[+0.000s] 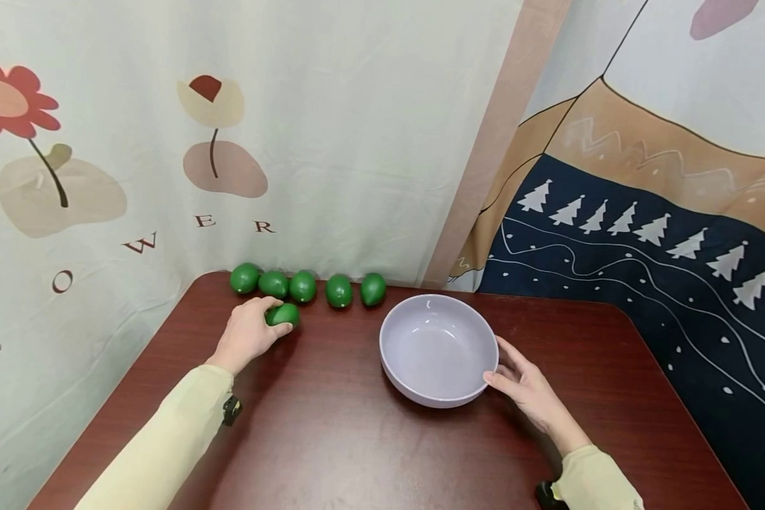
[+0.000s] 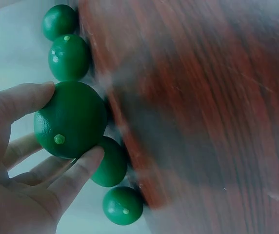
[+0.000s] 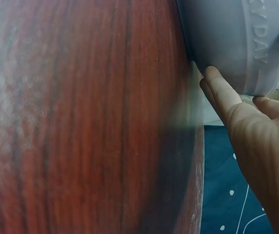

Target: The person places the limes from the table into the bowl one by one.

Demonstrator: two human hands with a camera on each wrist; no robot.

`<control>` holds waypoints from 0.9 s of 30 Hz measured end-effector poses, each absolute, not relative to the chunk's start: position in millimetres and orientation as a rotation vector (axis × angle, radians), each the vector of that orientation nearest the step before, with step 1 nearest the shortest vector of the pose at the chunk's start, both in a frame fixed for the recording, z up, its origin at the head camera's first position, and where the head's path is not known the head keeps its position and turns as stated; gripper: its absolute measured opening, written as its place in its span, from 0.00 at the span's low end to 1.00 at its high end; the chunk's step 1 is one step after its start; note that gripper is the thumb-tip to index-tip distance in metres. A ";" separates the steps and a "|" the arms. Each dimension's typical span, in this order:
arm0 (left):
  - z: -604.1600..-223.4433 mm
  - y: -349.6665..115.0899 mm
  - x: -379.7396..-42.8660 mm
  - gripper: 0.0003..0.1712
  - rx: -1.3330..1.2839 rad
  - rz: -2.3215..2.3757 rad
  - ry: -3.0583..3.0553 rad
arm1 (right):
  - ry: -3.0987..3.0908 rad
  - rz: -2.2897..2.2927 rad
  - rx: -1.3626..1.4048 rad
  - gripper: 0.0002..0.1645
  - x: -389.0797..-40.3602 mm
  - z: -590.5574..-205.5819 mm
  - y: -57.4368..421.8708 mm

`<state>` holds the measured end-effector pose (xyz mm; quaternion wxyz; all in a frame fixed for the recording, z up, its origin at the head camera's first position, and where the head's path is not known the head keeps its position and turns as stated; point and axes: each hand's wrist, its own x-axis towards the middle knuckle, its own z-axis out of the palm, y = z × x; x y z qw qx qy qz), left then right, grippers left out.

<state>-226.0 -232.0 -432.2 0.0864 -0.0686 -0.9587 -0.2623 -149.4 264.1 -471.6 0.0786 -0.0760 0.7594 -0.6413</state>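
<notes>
1. One left hand (image 1: 248,329) grips a green lime (image 1: 283,315), fingers curled; whether it touches the desk (image 1: 331,425) is hard to tell.
2. Five other limes (image 1: 302,287) line the desk's far edge.
3. A lilac bowl (image 1: 438,350) sits to their right.
4. The right hand (image 1: 528,393) touches the bowl's right side, fingers spread.

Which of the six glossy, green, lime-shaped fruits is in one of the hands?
The green fruit in front of the row: the left hand grips it, while the other five line the far edge of the reddish-brown wooden table.
</notes>
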 end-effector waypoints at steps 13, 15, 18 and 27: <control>-424.5 -215.9 -223.0 0.27 -0.258 -0.817 -2.786 | 2.264 -1.944 -0.241 0.46 -149.5 -476.3 263.0; -423.5 -213.1 -222.5 0.27 -0.262 -0.821 -2.777 | 2.266 -1.941 -0.239 0.46 -149.6 -476.2 263.1; -421.9 -208.7 -221.9 0.27 -0.273 -0.826 -2.765 | 2.268 -1.939 -0.237 0.46 -149.8 -475.7 263.2; -417.7 -196.7 -220.9 0.29 -0.303 -0.847 -2.734 | 2.275 -1.927 -0.242 0.46 -150.2 -474.0 264.0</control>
